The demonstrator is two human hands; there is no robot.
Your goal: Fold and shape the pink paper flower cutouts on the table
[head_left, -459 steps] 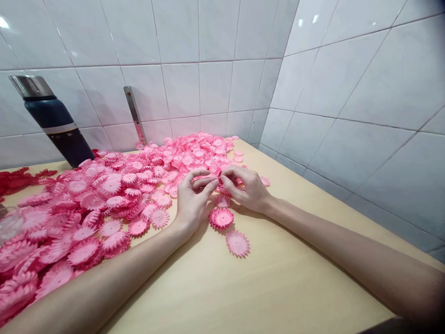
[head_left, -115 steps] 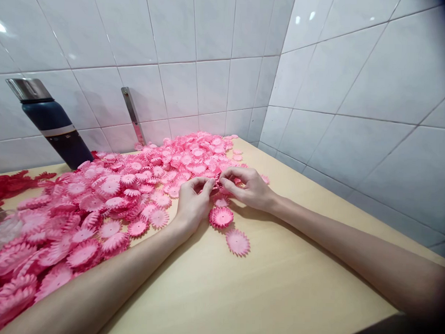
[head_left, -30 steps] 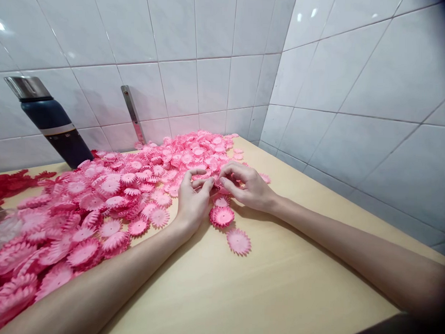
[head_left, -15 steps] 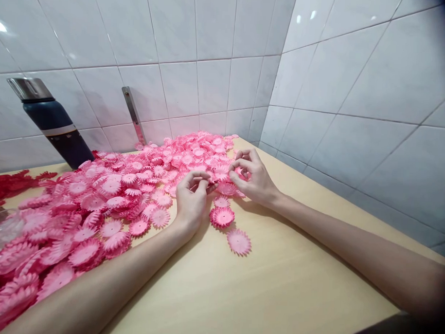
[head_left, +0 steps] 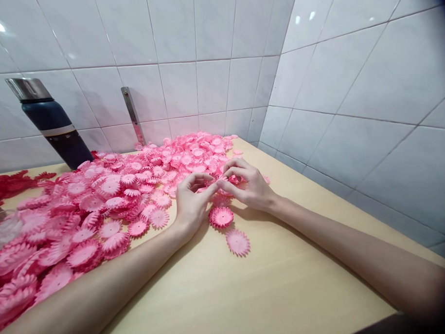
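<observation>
My left hand and my right hand meet fingertip to fingertip just over the near edge of a heap of pink scalloped petal discs. Both are closed in a pinch on a small pink petal disc, mostly covered by the fingers. Below the hands, a darker-edged stack of discs lies on the table, with a single pale pink disc nearer to me.
A dark blue bottle with a steel cap stands at the back left. Beside it lie red pieces and clear plastic. A metal strip is fixed to the tiled wall. The wooden table reaches the corner.
My right hand has moved left and slightly down, so its fingertips now meet those of my left hand. The left thumb has stretched toward the right fingers.
</observation>
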